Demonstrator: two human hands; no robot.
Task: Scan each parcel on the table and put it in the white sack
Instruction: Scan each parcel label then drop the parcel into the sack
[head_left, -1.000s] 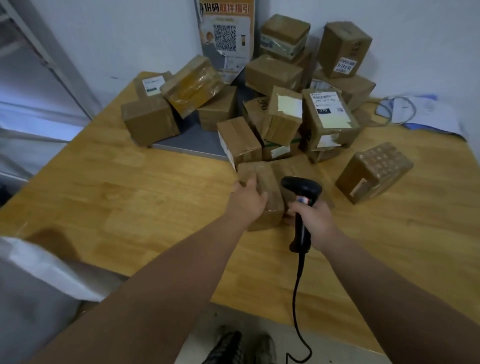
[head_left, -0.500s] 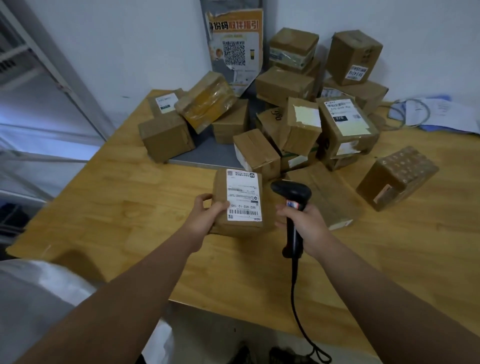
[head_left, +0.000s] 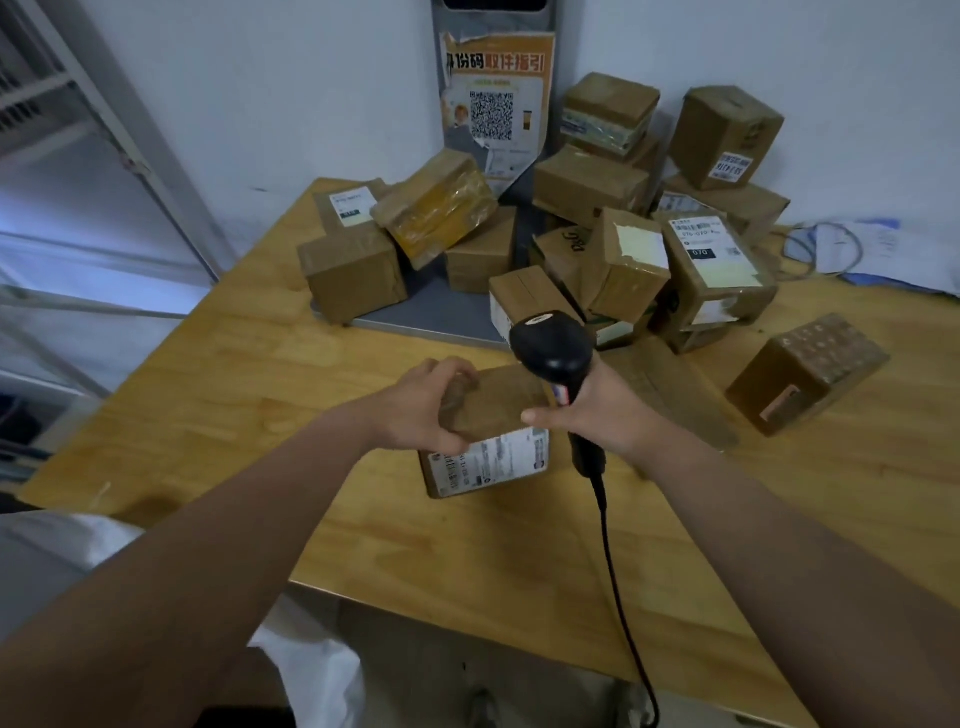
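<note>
The left hand (head_left: 415, 410) grips the small brown cardboard parcel (head_left: 488, 431), right hand (head_left: 597, 410) clenching the black corded scanner (head_left: 553, 353); its blurred label probably needs tilting toward the beam.

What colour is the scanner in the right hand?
Black; the scanner shows best in the head view, held in the right hand.

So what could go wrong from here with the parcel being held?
1. The left hand pinches the parcel by one end while it is tilted, so it may slip onto the table.
2. The label faces the person while the scanner in the right hand points away above it, so the scan may miss.
3. The scanner cable hangs over the table edge and might snag.
</note>
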